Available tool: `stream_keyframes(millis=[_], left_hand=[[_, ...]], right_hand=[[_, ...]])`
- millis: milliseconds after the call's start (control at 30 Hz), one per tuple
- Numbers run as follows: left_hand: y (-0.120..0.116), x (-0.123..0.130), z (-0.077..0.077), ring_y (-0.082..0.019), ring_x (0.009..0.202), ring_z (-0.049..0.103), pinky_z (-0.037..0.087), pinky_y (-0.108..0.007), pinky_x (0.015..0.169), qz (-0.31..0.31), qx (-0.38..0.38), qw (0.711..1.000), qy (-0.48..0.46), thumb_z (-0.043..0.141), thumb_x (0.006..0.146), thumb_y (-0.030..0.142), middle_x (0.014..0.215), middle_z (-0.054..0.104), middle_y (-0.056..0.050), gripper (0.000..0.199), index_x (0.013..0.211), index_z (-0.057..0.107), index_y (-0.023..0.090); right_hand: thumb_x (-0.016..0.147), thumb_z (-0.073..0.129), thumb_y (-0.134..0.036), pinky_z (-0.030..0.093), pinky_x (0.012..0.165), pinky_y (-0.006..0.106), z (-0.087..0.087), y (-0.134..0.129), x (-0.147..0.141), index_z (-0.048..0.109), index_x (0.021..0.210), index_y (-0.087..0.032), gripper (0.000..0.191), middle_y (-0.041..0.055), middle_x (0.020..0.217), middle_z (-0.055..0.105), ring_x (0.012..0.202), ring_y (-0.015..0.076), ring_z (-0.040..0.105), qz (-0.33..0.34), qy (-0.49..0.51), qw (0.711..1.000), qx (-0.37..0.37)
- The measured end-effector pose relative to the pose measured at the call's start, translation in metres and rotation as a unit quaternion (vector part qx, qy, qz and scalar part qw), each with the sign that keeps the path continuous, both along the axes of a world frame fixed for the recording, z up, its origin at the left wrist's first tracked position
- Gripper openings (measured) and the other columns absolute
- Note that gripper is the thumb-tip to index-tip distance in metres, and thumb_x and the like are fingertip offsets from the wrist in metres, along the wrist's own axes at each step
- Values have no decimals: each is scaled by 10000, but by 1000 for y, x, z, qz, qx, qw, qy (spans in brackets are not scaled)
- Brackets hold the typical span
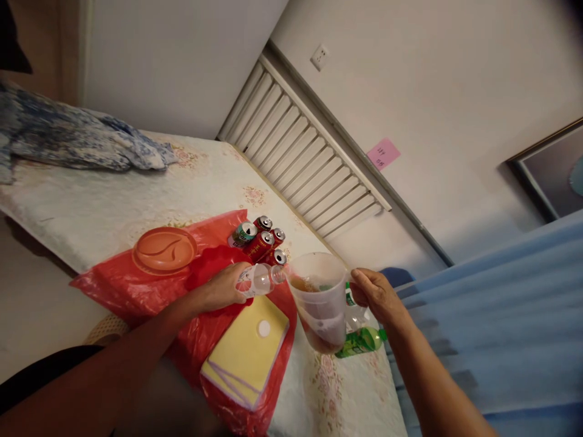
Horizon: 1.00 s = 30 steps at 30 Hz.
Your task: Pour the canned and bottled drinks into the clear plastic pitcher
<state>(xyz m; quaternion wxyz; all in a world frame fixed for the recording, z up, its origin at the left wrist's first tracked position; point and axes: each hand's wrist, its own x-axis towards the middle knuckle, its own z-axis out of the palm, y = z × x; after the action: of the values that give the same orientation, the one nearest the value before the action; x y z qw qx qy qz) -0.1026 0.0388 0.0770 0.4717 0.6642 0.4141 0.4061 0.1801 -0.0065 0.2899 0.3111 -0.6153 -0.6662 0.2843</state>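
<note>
My left hand (228,286) is closed round a clear plastic bottle (260,279) with a pink-and-white label. The bottle is tipped on its side, its open neck at the rim of a translucent plastic pitcher (321,309). Brownish liquid shows inside the pitcher, and my right hand (371,288) grips its handle. Under my left hand a red scalloped dish (214,258) is partly hidden. Yellow cloths (248,349) with a white bottle cap (263,328) on top lie on a red plastic sheet (177,315).
Several drink cans (259,244) stand behind the bottle. An orange lid (164,250) rests on the sheet at left. Behind the pitcher are a green-labelled bottle (362,343) and another clear bottle. A radiator (305,152) lines the wall; a blue curtain (501,315) hangs at right.
</note>
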Motion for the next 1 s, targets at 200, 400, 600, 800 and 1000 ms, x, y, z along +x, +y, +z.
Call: stream_keyframes(millis=[200,400,600,800,1000], left_hand=[[3,-1,-1,-242,869,659,505,-313,716,5,-30,998,-62,662,547,214,987,692,-38,555,1098,594,190],[9,-3,-1,-239,873,659,505,-297,724,77,-54,993,-67,652,541,250,985,694,-16,605,1138,565,202],[13,-7,1,-243,928,660,518,-335,836,137,-53,983,-107,673,549,322,1059,694,-23,669,1194,539,205],[13,-12,2,-237,925,652,515,-324,827,176,-45,977,-115,686,567,345,1042,686,-21,650,1180,536,192],[8,-18,13,-219,911,640,514,-336,854,256,-9,962,-92,689,608,359,1044,675,-11,620,1186,534,198]], right_hand=[[848,596,-617,252,431,246,-26,-3,18,411,503,-220,557,-71,414,332,403,83,281,-4,76,997,-16],[720,718,-568,287,447,256,-38,-6,18,417,460,-218,529,-64,408,348,415,87,317,-72,181,981,-18],[586,809,-464,233,408,216,-58,-1,19,431,517,-206,463,-83,452,382,416,57,272,-153,301,941,23],[670,771,-443,164,364,197,-77,-1,13,376,606,-227,454,-130,458,282,382,39,167,-198,366,904,102],[754,692,-451,188,368,215,-77,-2,-7,317,601,-236,459,-126,443,268,362,48,175,-158,365,909,121]])
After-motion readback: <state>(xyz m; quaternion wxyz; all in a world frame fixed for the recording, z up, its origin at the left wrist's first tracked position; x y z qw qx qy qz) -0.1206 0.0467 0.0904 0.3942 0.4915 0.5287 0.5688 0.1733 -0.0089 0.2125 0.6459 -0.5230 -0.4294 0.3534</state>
